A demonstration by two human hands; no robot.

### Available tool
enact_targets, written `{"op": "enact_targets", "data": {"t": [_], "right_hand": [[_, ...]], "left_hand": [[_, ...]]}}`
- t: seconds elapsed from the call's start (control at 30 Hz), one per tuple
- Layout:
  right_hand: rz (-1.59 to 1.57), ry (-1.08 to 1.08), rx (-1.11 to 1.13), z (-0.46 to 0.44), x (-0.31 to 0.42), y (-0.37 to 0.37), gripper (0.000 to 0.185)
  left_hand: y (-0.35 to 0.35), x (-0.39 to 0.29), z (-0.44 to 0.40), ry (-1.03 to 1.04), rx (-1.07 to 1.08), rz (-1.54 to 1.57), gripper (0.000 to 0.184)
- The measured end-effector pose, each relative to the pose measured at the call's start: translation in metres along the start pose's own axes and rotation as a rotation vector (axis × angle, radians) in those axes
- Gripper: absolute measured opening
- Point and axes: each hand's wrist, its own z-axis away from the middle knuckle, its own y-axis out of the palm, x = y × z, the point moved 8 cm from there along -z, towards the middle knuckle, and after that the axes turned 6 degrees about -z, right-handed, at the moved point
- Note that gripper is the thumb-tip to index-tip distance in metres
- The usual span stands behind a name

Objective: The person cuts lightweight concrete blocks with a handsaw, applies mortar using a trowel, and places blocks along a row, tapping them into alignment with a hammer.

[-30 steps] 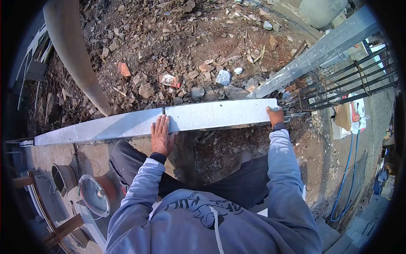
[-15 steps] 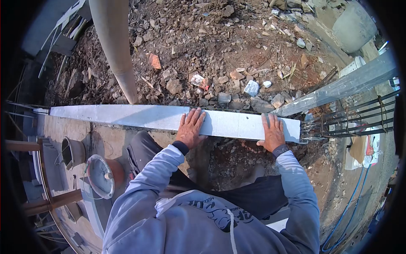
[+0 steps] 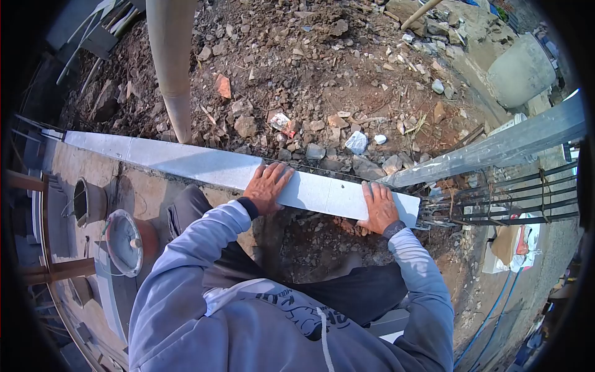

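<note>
While both hands are resting palm-down on the row of pale blocks (image 3: 347, 201), neither is wrapping around it: left hand (image 3: 265, 188) is lying flattish with fingers a bit spread toward the far edge, right hand (image 3: 379, 208) is doing likewise closer to the right end, thumb sitting by the near edge. Can't tell if the left fingertips are curling over the far edge. Hands are sitting well apart, probably spreading the load over that stretch and keeping it from rocking; flat palms are likely suiting a top that looks too broad to wrap. Row is running from far left to near right, with rubble (image 3: 334, 80) on its far side and the person's legs (image 3: 347, 291) on the near side. Orange bucket (image 3: 149, 239) is standing near left, presumably to be within reach of the left arm. Row's right end is stopping just beside the steel bars (image 3: 517, 203). Looks: blocks are showing matte, whitish, flat tops with straight edges; joints are reading as thin lines, a small dark mark is showing between the hands, and a bluish shadow is crossing the stretch left of the left hand.
</note>
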Motion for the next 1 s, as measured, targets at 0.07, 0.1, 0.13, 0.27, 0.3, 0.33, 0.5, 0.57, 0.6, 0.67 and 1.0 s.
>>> {"op": "enact_targets", "data": {"t": [0.07, 0.1, 0.13, 0.27, 0.3, 0.33, 0.5, 0.57, 0.6, 0.67, 1.0], "right_hand": [[0.033, -0.024, 0.045, -0.005, 0.000, -0.003, 0.112], [0.060, -0.046, 0.036, -0.008, 0.000, 0.000, 0.112], [0.060, -0.043, 0.029, -0.008, 0.002, -0.001, 0.112], [0.084, -0.058, -0.031, -0.009, 0.005, -0.003, 0.114], [0.068, -0.057, -0.022, -0.009, 0.006, -0.003, 0.114], [0.056, -0.059, -0.001, -0.009, 0.005, -0.003, 0.117], [0.043, -0.126, -0.044, 0.015, 0.023, -0.042, 0.117], [0.068, -0.146, 0.001, 0.026, 0.036, -0.066, 0.117], [0.074, -0.139, 0.040, 0.031, 0.044, -0.077, 0.117], [0.073, -0.172, 0.094, 0.037, 0.061, -0.099, 0.118], [0.181, -0.530, 0.333, 0.028, 0.241, -0.143, 0.110]], "left_hand": [[0.002, -0.005, -0.006, -0.037, 0.068, -0.026, 0.106], [0.001, -0.005, -0.008, -0.063, 0.102, -0.041, 0.106], [0.003, -0.004, -0.007, -0.048, 0.109, -0.058, 0.106], [0.011, -0.002, -0.010, -0.050, 0.062, -0.088, 0.106], [0.014, -0.001, -0.009, -0.052, 0.051, -0.074, 0.105], [0.014, -0.002, -0.007, -0.067, 0.054, -0.098, 0.103], [-0.028, -0.013, 0.013, -0.064, -0.038, 0.021, 0.103], [-0.043, -0.019, 0.024, -0.101, -0.054, 0.043, 0.102], [-0.052, -0.019, 0.034, -0.130, -0.058, 0.061, 0.103], [-0.069, -0.024, 0.056, -0.189, -0.054, 0.099, 0.104], [-0.039, 0.000, 0.242, -0.661, 0.260, 0.483, 0.100]]}}
